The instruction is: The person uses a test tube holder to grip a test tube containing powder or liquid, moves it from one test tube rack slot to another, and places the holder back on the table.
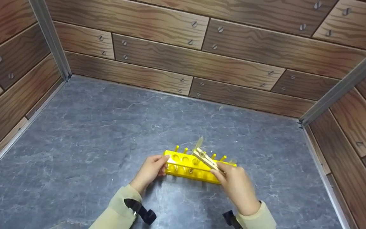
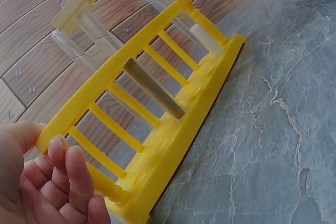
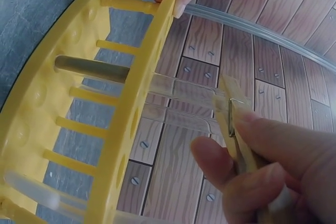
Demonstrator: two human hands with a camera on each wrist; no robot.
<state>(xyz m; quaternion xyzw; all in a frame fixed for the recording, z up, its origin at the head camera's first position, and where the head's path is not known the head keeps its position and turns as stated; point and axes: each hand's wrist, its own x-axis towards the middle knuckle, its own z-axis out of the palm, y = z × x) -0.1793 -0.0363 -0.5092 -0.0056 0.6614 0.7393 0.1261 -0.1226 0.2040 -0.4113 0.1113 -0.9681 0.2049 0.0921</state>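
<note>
A yellow test tube rack [image 1: 187, 165] stands on the floor panel between my hands. At its left end my left hand [image 1: 151, 170] pinches the top bar between thumb and fingers. My right hand [image 1: 238, 184] grips a wooden test tube clamp [image 1: 209, 162] by its handles. The clamp's wooden end is at the top of a glass test tube [image 3: 181, 90] with olive-brown contents [image 2: 155, 90]; whether it bites the glass I cannot tell. Beside that tube stands an emptier-looking clear tube [image 3: 181, 119]. Another tube, with white contents [image 2: 206, 39], sits near the rack's right end.
Grey marbled flooring [image 1: 106, 133] spreads around the rack. Wood-patterned walls [image 1: 157, 44] with metal corner strips [image 1: 54, 41] enclose the back and both sides. Short yellow pegs [image 1: 223, 158] stick up along the rack's far edge.
</note>
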